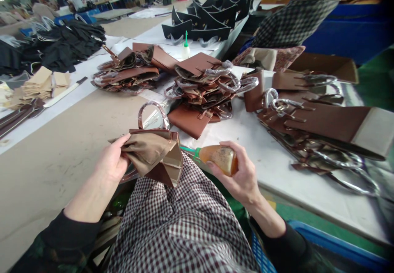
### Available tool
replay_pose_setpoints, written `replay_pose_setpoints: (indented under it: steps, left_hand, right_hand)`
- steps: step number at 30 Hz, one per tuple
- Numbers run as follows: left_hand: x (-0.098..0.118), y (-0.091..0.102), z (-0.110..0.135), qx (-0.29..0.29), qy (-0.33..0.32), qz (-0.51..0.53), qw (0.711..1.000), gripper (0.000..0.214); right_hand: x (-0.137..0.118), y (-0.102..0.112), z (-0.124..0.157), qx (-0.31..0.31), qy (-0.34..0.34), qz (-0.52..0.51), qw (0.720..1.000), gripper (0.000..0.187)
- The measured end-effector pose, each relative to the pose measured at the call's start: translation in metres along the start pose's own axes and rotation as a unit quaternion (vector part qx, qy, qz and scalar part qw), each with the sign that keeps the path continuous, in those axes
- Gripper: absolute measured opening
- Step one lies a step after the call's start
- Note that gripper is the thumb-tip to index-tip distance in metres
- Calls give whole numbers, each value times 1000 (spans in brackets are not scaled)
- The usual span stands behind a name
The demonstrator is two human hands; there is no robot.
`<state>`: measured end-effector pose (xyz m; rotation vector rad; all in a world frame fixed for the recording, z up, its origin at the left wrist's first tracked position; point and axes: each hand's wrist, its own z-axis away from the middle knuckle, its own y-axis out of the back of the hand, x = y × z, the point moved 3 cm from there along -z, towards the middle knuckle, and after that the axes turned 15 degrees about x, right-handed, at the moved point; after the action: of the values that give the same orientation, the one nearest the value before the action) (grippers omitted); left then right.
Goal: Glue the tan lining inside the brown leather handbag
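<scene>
My left hand grips a brown handbag by its loose tan lining, and the bag's open side faces right. One plastic-wrapped handle arches up behind the bag. In my right hand lies a glue bottle with amber contents, tipped on its side. Its thin green nozzle points left, with the tip at the bag's right edge; whether it touches I cannot tell. Both things are above my checked apron.
Piles of brown handbags lie ahead and to the right. Black bag pieces stand farther back, near a white bottle with a green nozzle. A person in a checked sleeve sits at the right. A blue basket is below the table.
</scene>
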<state>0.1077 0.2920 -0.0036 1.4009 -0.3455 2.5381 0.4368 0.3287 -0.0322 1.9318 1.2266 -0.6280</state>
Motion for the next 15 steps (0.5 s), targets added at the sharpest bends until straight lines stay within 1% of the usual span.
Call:
replay_pose_setpoints:
  steps: [3, 6, 8, 12, 15]
  left_hand:
    - [0, -1, 2, 4, -1, 5, 1000, 12]
    - [0, -1, 2, 11, -3, 14, 1000, 11]
    - [-1, 0, 2, 17, -6, 20, 1000, 9]
    - [-3, 2, -2, 18, -16, 28, 999, 8]
    - [-5, 5, -5, 10, -24, 33, 999, 11]
  right_hand:
    - [4, 3, 3, -18, -48, 0, 999, 49]
    - [11, 7, 9, -59, -102, 5, 993, 48]
    - [16, 10, 14, -88, -121, 4, 989, 47]
    - [23, 9, 27, -133, -112, 4, 985, 46]
    - [27, 2, 34, -144, -95, 14, 985, 48]
